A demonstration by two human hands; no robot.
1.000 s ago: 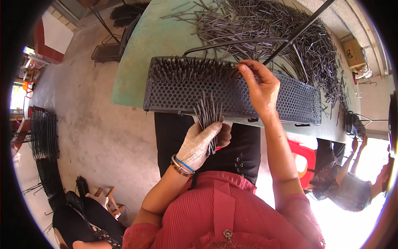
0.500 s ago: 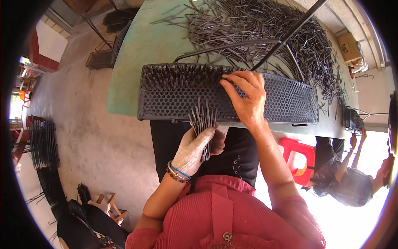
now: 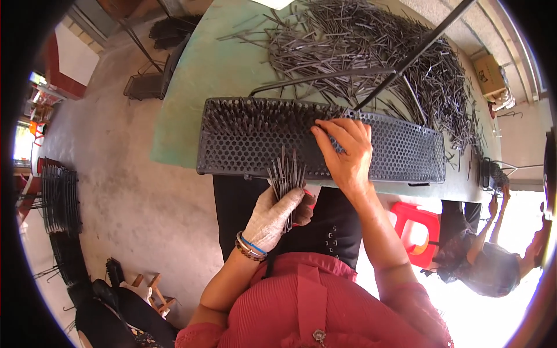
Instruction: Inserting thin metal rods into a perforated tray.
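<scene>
In my gloved left hand (image 3: 274, 212) is a fanned bunch of thin dark strips (image 3: 286, 174), gripped low with their tips pointing up. Just beyond it lies a long black perforated panel (image 3: 232, 155), full of round holes, along the near edge of the table. Short dark strips (image 3: 246, 113) stand up from the far rows on the panel's left part. Over the middle of the panel is my bare right hand (image 3: 346, 148), thumb and fingertips pinched together at the end of the filled rows. Whatever sits between those fingertips is too small to make out.
Loose dark strips (image 3: 371, 43) are heaped on the green table (image 3: 191, 87). A black metal rod frame (image 3: 400, 69) rises behind the panel. To the right are a red stool (image 3: 415, 229) and another person (image 3: 487, 261) at work. Stacked black racks (image 3: 60, 203) stand at left.
The panel, table and left hand appear slightly lower in view. My right hand stays over the panel's middle, fingertips still pinched; the left keeps its bunch. A white corner shows at the table's far edge.
</scene>
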